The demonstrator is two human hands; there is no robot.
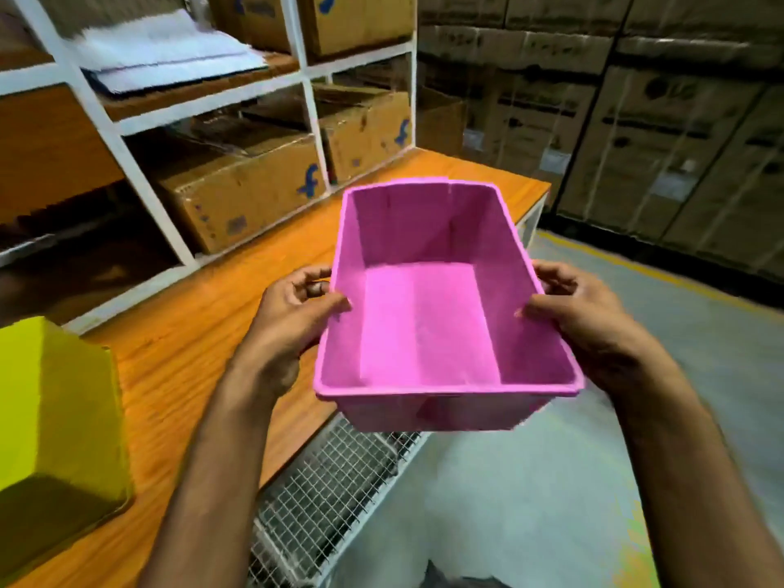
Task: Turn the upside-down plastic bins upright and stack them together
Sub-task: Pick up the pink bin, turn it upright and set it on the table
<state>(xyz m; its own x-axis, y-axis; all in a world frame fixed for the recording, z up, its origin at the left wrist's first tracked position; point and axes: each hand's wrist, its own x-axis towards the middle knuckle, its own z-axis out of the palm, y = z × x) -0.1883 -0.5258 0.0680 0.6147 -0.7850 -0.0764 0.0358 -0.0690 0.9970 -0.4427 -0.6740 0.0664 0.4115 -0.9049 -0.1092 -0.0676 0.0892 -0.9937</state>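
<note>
Wall of stacked cardboard cartons (636,120) far beyond the grip, to the right. White shelf rack (108,125) beyond and left of the grip; its bays hold brown boxes (237,197), some with a blue logo, and an upper bay holds a pile of white sheets (169,48), blurred. Orange wooden table (182,341) below and left of the grip, with wire mesh (331,481) under its near edge. Grey floor (530,502) below and right.

Pink bin (424,324) is upright, open side up, held in the air over the table's near edge, partly over the floor. Inside shows only its own pink floor and walls. Yellow bin (55,418) sits on the table well left of the grip, apart from the pink one; seems base-up, blurred.

Left hand (292,316) grasps the pink bin's left long wall, thumb over the rim, fingers curled outside. Right hand (577,316) grasps the right long wall the same way. Bin sits between both hands.
</note>
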